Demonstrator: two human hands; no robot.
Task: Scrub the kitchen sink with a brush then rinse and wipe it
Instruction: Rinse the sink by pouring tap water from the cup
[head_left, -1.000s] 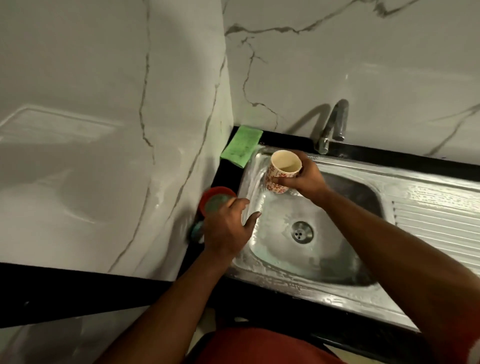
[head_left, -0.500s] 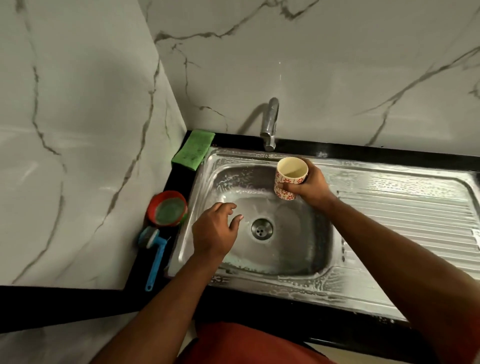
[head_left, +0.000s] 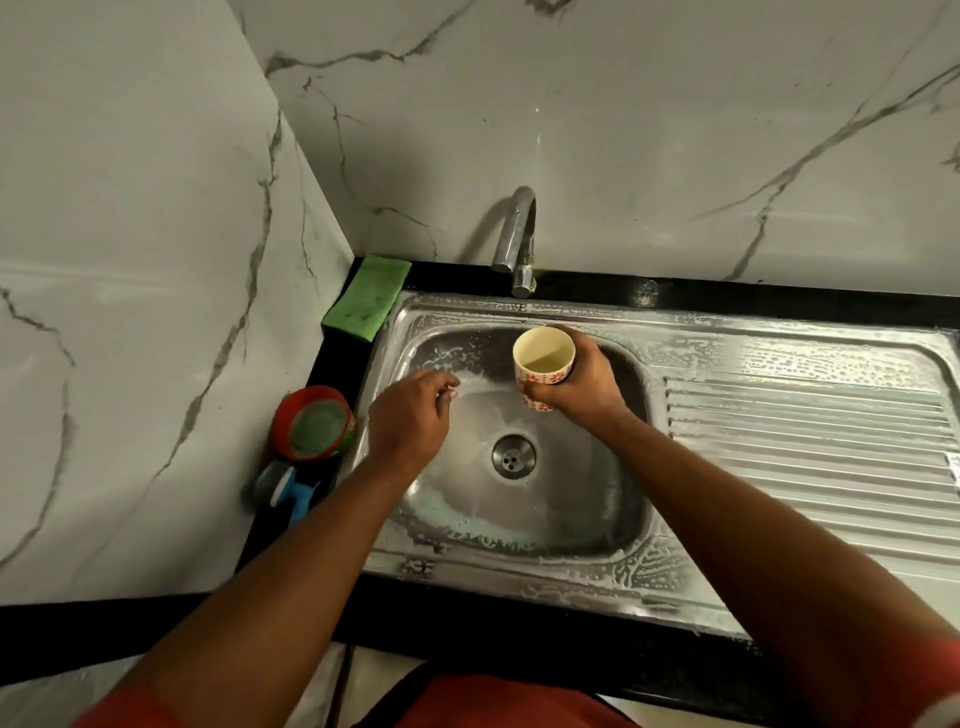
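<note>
Your right hand (head_left: 576, 387) is gripping a patterned cup (head_left: 543, 358) upright over the back of the soapy sink (head_left: 779, 332), just below the tap (head_left: 519, 239). Your left hand (head_left: 410, 418) is hovering over the basin's left side, fingers loosely curled and holding nothing. The blue brush (head_left: 288, 491) is lying on the black bench (head_left: 467, 618) left of the sink, beside a red tub (head_left: 314, 423).

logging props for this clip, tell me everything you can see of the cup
The cup is a small handleless tumbler, cream, with red flower prints low on its wall; paper or ceramic, I cannot tell. It is upright, mouth open, inside pale, perhaps a little liquid at the bottom. The right hand grips its lower wall, holding it over the sink basin, in front of the tap. Nothing else touches it.
</note>
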